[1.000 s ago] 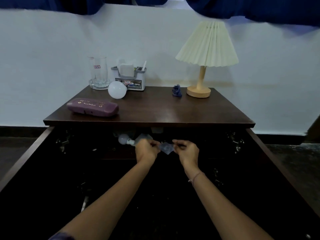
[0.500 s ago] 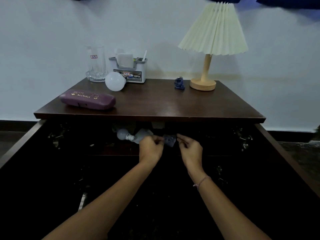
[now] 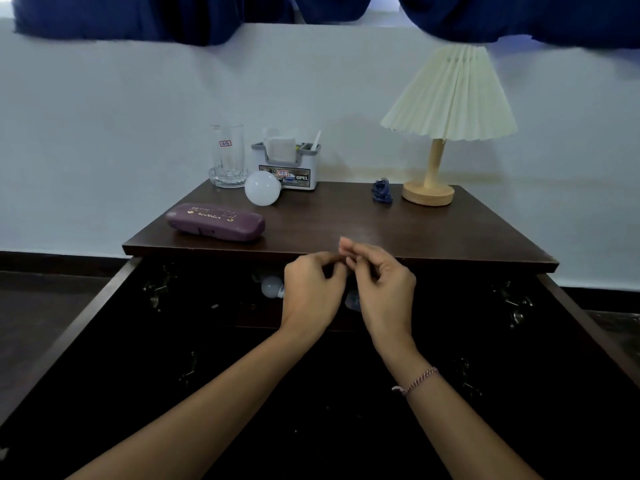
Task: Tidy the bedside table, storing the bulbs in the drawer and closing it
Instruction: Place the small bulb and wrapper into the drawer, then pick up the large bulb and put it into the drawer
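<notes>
Bulb [image 3: 272,286] in drawer [image 3: 74,341] just beside left grip [image 3: 311,292]; right grip [image 3: 384,289] adjoining, both curled, empty.

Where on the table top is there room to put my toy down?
The widest bare patch is the middle of the table top, between the purple case and the blue figurine. Another lies at the front right, before the lamp base. The back left is crowded: glass, white bulb and white box sit close together.

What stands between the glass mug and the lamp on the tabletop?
Head view: a white organiser box, then a small blue figurine; a white bulb lies in front of the box.
</notes>
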Demonstrator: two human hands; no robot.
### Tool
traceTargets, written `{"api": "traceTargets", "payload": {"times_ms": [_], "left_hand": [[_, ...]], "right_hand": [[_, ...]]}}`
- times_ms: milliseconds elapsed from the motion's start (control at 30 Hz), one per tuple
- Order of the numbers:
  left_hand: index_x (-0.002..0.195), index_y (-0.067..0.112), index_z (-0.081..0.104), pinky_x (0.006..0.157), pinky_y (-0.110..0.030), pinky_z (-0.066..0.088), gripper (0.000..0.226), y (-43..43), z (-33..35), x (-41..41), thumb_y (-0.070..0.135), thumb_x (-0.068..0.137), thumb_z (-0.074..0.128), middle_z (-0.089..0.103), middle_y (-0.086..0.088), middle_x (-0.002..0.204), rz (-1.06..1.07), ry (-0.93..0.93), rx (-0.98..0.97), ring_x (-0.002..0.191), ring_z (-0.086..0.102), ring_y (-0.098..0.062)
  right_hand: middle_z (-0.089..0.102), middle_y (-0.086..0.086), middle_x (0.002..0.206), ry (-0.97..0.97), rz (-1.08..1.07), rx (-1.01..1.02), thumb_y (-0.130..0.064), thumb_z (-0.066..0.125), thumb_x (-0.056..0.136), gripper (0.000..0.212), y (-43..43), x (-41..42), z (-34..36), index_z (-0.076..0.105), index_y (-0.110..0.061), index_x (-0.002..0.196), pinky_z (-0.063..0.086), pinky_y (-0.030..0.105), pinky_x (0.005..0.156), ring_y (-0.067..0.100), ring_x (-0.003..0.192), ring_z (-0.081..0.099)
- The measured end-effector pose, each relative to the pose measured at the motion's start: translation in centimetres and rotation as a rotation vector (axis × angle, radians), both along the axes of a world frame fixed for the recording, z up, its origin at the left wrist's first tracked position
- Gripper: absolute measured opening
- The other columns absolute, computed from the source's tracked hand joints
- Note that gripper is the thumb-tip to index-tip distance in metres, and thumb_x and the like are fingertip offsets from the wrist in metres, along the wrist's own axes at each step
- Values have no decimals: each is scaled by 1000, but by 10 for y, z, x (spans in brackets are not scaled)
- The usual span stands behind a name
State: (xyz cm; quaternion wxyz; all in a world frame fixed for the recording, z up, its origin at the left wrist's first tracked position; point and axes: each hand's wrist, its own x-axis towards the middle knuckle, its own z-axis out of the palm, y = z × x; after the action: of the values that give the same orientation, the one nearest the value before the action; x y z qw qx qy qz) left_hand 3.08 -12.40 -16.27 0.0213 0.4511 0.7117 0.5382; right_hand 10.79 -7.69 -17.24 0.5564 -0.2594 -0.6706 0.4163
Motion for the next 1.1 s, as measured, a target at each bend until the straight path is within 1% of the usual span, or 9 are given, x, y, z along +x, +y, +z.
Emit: {"api": "traceTargets", "payload": {"times_ms": [367, 433, 500, 600, 667, 767, 900, 1000, 1100], "left_hand": [[93, 8, 73, 92, -37, 52, 32, 17, 71, -87, 18, 77, 48, 74, -13, 89, 194, -192, 179, 91, 68, -27], [75, 5, 68, 74, -31, 52, 24, 24, 81, -104, 10, 80, 46, 65, -19, 74, 238, -250, 132, 75, 58, -33], [55, 4, 46, 52, -26, 32, 27, 28, 90, -117, 3, 81, 41, 44, -16, 61, 277, -279, 26, 62, 36, -28], [88, -6, 58, 69, -32, 42, 23, 39, 98, -139, 4, 85, 37, 58, -28, 100, 287, -325, -91, 86, 50, -30], [120, -9, 50, 93, -42, 44, 40, 49, 96, -151, 6, 87, 33, 52, -27, 126, 262, -383, -170, 115, 51, -37], [131, -3, 43, 86, -40, 41, 44, 61, 93, -161, 7, 90, 29, 51, -25, 126, 219, -434, -260, 117, 49, -38], [134, 0, 34, 87, -37, 41, 42, 72, 91, -164, 12, 94, 32, 41, -15, 109, 225, -453, -289, 99, 43, -26], [131, -1, 38, 92, -40, 46, 41, 75, 89, -168, 11, 93, 32, 42, -14, 106, 242, -426, -303, 95, 46, -27], [118, -3, 49, 60, -30, 42, 37, 77, 89, -175, 9, 87, 33, 45, -14, 94, 215, -414, -263, 72, 43, -22]], "right_hand": [[69, 8, 96, -29, 109, -280, 3, 49, 87, 27, 61, -113, 48, 67, -1, 107, 51, 39, 96, 18, 95, 66], [68, 9, 106, -55, 131, -361, 0, 50, 87, 28, 68, -131, 48, 64, -1, 111, 48, 37, 100, 19, 103, 63], [64, 6, 114, -97, 130, -381, -2, 49, 88, 30, 73, -142, 43, 61, 0, 115, 45, 27, 98, 18, 105, 60], [64, 9, 94, -116, 130, -404, 0, 45, 87, 30, 81, -146, 39, 59, 4, 113, 41, 27, 75, 15, 77, 55], [65, 15, 105, -163, 134, -398, 1, 43, 86, 33, 84, -147, 38, 53, 9, 117, 44, 31, 79, 17, 85, 57], [49, 10, 139, -219, 197, -388, 3, 39, 90, 44, 84, -146, 38, 45, -2, 133, 33, 23, 104, 20, 126, 46], [37, 5, 149, -273, 261, -338, 4, 32, 94, 50, 83, -144, 37, 36, -10, 141, 29, 15, 91, 17, 132, 41], [34, 6, 150, -309, 277, -317, 6, 31, 92, 53, 81, -143, 38, 32, -11, 143, 29, 17, 97, 18, 135, 37], [30, 4, 153, -341, 291, -275, 9, 30, 88, 59, 82, -144, 38, 31, -13, 143, 23, 24, 111, 19, 139, 30]]}}
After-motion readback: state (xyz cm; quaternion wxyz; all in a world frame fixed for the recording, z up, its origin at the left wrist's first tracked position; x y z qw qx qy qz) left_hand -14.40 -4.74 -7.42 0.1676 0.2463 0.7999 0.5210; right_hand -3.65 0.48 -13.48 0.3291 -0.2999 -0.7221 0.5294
